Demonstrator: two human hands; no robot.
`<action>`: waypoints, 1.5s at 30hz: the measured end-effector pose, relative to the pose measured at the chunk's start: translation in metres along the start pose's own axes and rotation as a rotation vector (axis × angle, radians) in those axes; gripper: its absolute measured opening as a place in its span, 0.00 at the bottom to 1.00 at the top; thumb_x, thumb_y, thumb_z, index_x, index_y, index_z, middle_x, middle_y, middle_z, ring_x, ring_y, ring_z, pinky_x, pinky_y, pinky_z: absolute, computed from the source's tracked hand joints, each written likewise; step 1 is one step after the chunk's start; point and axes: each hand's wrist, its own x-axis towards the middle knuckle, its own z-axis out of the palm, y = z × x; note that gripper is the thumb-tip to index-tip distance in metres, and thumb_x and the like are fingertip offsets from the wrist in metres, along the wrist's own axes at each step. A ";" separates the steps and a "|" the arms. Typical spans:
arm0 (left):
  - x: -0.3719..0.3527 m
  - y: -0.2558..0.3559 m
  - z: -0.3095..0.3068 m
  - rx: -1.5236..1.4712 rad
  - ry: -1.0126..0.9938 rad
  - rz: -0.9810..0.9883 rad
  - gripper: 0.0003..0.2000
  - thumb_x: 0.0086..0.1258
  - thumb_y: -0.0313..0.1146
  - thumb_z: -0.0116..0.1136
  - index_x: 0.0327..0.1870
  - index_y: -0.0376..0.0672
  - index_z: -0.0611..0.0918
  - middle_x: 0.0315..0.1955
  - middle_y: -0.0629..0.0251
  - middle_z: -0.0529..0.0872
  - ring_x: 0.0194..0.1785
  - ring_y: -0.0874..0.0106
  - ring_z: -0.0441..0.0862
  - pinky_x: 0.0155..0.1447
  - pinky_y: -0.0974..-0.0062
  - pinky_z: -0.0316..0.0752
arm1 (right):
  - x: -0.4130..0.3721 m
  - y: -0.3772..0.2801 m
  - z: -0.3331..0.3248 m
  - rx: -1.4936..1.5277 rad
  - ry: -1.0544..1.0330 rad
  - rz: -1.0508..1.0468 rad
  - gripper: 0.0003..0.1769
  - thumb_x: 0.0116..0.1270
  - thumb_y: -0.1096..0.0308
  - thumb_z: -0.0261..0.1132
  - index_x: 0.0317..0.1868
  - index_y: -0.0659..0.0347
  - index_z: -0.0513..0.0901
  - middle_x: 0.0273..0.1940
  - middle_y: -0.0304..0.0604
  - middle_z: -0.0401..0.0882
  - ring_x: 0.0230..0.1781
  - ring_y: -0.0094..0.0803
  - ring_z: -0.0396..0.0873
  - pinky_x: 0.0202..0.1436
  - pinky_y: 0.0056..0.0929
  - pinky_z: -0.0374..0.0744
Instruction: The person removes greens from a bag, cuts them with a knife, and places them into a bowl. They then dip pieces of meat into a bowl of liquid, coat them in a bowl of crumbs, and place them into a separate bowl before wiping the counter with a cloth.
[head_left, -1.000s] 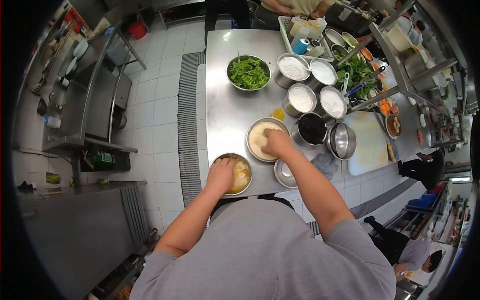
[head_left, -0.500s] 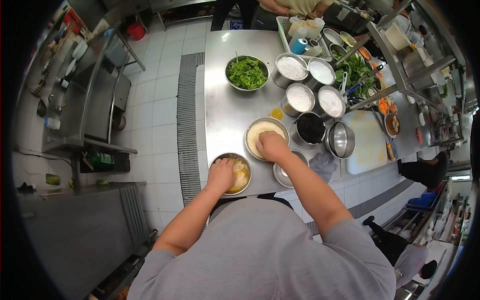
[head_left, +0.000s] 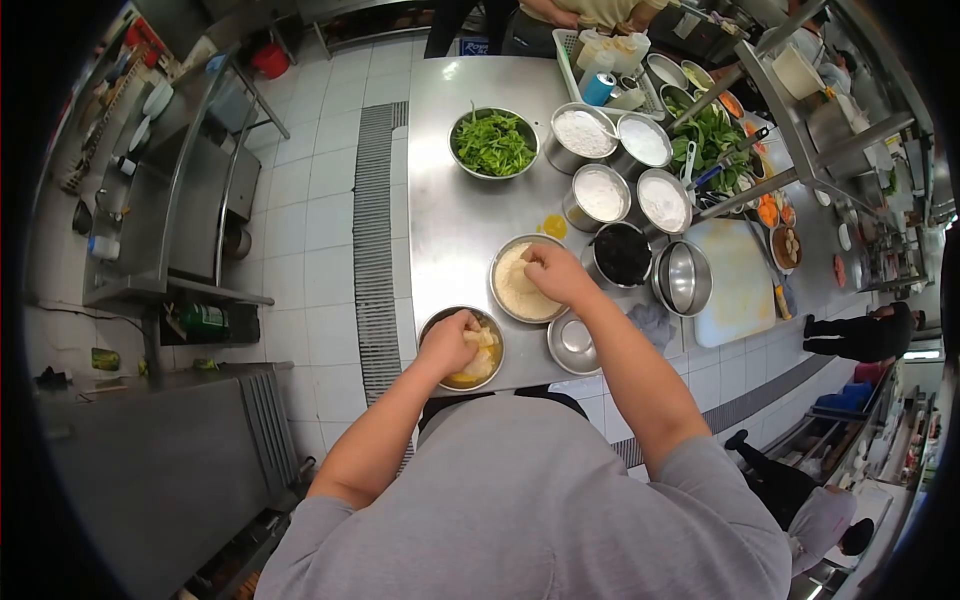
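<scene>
Pale pieces [head_left: 488, 344] sit in yellow liquid [head_left: 468, 378] in the near metal bowl [head_left: 503, 354]. Left hand [head_left: 450, 345] among them, fingers curled in; cannot tell if a piece is gripped. Crumb bowl [head_left: 491, 284] just beyond, to the right, probably so each hand keeps to its own wet or dry side. Right hand [head_left: 560, 275] over the crumbs [head_left: 514, 286], fingertips bunched, any pinch hidden. Versus half a second ago: right fingers raised out of the crumbs, left fingers more bent.
</scene>
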 end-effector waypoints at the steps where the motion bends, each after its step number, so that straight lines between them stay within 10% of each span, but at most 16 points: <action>1: -0.001 0.002 -0.001 -0.049 0.003 -0.003 0.14 0.65 0.31 0.69 0.52 0.42 0.85 0.46 0.51 0.92 0.52 0.50 0.90 0.59 0.56 0.83 | 0.000 -0.001 0.001 -0.001 -0.001 0.003 0.13 0.67 0.63 0.67 0.47 0.59 0.88 0.47 0.59 0.90 0.50 0.60 0.88 0.56 0.52 0.84; 18: -0.024 -0.003 -0.005 -0.195 0.143 0.056 0.12 0.69 0.27 0.65 0.53 0.40 0.86 0.49 0.49 0.91 0.50 0.51 0.90 0.56 0.60 0.84 | -0.009 -0.003 0.039 -0.457 0.073 -0.213 0.15 0.64 0.60 0.68 0.43 0.64 0.86 0.43 0.58 0.90 0.49 0.56 0.88 0.57 0.54 0.85; 23: -0.021 -0.012 -0.008 -0.305 0.143 0.009 0.12 0.72 0.24 0.63 0.54 0.40 0.86 0.41 0.62 0.91 0.37 0.75 0.85 0.46 0.71 0.83 | -0.008 0.020 0.050 -0.449 0.216 -0.291 0.17 0.63 0.61 0.72 0.47 0.62 0.84 0.43 0.55 0.88 0.50 0.54 0.87 0.56 0.51 0.86; 32: -0.036 0.011 -0.031 -0.189 0.131 -0.011 0.11 0.72 0.27 0.69 0.53 0.40 0.89 0.39 0.58 0.92 0.36 0.68 0.88 0.46 0.68 0.84 | -0.089 0.020 -0.010 0.006 0.513 -0.083 0.15 0.63 0.64 0.73 0.47 0.64 0.87 0.42 0.55 0.91 0.43 0.54 0.90 0.50 0.47 0.87; 35: -0.043 0.020 -0.035 -0.125 0.147 0.011 0.11 0.71 0.28 0.70 0.52 0.40 0.89 0.40 0.56 0.93 0.37 0.64 0.89 0.47 0.68 0.84 | -0.124 0.050 -0.012 0.160 0.517 0.047 0.16 0.63 0.71 0.71 0.51 0.66 0.87 0.41 0.54 0.91 0.39 0.40 0.92 0.47 0.33 0.87; 38: -0.041 0.011 -0.031 -0.086 0.218 0.107 0.11 0.69 0.27 0.72 0.51 0.40 0.89 0.39 0.55 0.92 0.36 0.63 0.89 0.46 0.67 0.85 | -0.133 0.089 0.001 0.289 0.449 0.310 0.17 0.63 0.71 0.72 0.53 0.64 0.88 0.46 0.54 0.91 0.46 0.44 0.91 0.52 0.36 0.87; 40: -0.038 0.007 -0.034 -0.078 0.204 0.104 0.12 0.68 0.26 0.71 0.52 0.39 0.89 0.43 0.53 0.91 0.39 0.60 0.89 0.48 0.64 0.84 | -0.132 0.101 0.006 -0.219 0.492 0.049 0.21 0.64 0.64 0.75 0.56 0.62 0.89 0.56 0.56 0.90 0.60 0.52 0.87 0.66 0.50 0.83; 45: -0.041 0.025 -0.052 -0.068 0.136 0.032 0.13 0.66 0.23 0.68 0.52 0.38 0.88 0.46 0.50 0.91 0.40 0.57 0.89 0.50 0.61 0.85 | -0.081 0.033 0.001 -0.314 0.246 -0.332 0.34 0.62 0.63 0.78 0.71 0.55 0.84 0.77 0.58 0.75 0.76 0.56 0.75 0.79 0.51 0.75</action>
